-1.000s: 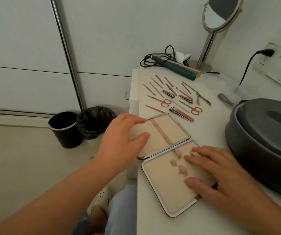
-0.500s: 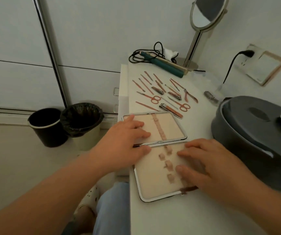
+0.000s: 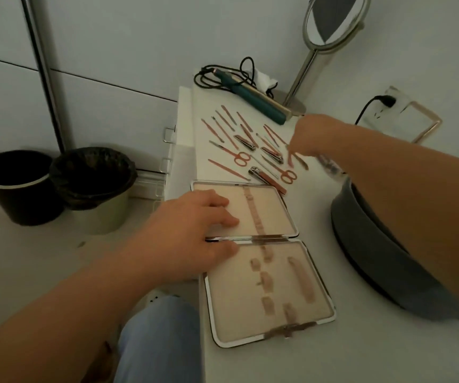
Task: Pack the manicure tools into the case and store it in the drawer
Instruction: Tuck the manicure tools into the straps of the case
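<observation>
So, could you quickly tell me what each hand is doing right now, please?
Left hand: open, fingers flat on the open case.
Right hand: over the tools; grip cannot be told.

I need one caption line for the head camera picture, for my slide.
Left hand steadies the open, empty manicure case while the right hand reaches the rose-gold tools.

Dim room, white cabinets [image 3: 98, 64], pale floor [image 3: 29, 272]
</observation>
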Action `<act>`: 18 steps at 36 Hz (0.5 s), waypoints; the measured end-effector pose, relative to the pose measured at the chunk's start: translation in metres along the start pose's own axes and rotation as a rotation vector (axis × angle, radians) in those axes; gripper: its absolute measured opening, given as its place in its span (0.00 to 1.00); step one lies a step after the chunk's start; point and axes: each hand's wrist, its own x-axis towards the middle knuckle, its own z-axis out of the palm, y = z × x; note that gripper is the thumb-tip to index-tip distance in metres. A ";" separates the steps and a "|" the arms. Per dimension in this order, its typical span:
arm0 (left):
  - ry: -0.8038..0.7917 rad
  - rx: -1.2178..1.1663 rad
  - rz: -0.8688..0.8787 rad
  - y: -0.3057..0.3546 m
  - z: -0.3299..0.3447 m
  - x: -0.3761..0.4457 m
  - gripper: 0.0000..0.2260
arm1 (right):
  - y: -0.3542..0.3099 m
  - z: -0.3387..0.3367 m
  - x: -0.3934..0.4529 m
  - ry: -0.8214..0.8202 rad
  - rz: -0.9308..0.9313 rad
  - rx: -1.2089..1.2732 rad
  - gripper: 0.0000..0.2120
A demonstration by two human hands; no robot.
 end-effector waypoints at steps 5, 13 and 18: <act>0.010 0.029 0.021 -0.004 0.002 0.001 0.22 | 0.006 0.015 0.031 -0.117 0.117 0.130 0.05; 0.056 -0.016 0.043 -0.009 0.007 -0.001 0.21 | 0.001 0.034 0.041 -0.089 0.206 0.125 0.08; 0.024 0.019 0.024 -0.006 0.005 -0.001 0.21 | 0.006 0.036 0.036 -0.036 0.182 0.058 0.11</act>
